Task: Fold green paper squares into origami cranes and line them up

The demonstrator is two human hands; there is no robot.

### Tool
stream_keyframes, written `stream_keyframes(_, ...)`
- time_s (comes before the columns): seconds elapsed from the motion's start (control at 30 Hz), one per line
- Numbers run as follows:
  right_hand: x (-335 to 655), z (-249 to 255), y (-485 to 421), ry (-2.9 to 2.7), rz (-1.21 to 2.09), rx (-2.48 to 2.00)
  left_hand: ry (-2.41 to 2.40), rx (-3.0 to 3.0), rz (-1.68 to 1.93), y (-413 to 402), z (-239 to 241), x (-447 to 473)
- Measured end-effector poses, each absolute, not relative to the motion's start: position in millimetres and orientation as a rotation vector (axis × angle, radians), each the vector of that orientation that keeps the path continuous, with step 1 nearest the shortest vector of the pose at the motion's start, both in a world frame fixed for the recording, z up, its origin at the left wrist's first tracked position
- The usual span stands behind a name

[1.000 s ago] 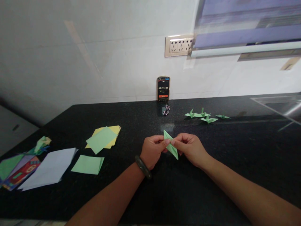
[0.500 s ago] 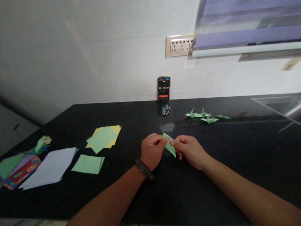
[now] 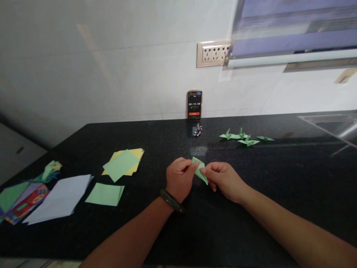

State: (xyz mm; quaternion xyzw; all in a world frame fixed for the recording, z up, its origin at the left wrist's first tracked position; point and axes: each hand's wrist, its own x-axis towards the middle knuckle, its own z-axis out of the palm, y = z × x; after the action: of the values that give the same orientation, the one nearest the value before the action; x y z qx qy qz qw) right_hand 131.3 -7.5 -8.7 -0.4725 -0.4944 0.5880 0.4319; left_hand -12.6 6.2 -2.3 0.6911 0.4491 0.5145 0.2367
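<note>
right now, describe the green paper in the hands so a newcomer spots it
Find the black counter below the pale wall. Near its middle, the left hand and right hand pinch a small, narrow folded green paper. It is the only green piece held; the others rest on the counter.

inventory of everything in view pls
counter: one, black, beneath
wall: one, white, behind
folded paper: one, green, centre
paper birds: four, green, counter right
phone: one, black, against wall
beads: one strand, pink and dark, before phone
yellow stack: one, yellow, left
top sheet: one, green, on yellow stack
folded sheet: one, green, left
white sheets: one pile, white, left
patterned papers: several, mixed, far left
small heap: one, mixed, far left
socket panel: one, beige, wall
blind: one, purple, upper right
metal fixture: one, silver, right edge
bracelet: one, dark, left wrist
left hand, right hand: one each, on folded paper
</note>
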Motion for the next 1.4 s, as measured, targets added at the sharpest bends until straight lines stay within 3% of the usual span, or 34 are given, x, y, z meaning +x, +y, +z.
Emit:
stream_keyframes(0.83, 131.3, -3.6, -8.9, -1.136, 1.587, -1.141, 1.431, 1.787, 1.513, 13.2, -5.2, -15.6)
stream_keyframes(1.4, 125.9, -7.4, -8.1, -1.162, 1.639, -1.273, 1.133, 2.162, 1.376, -1.2, -3.8, -8.0)
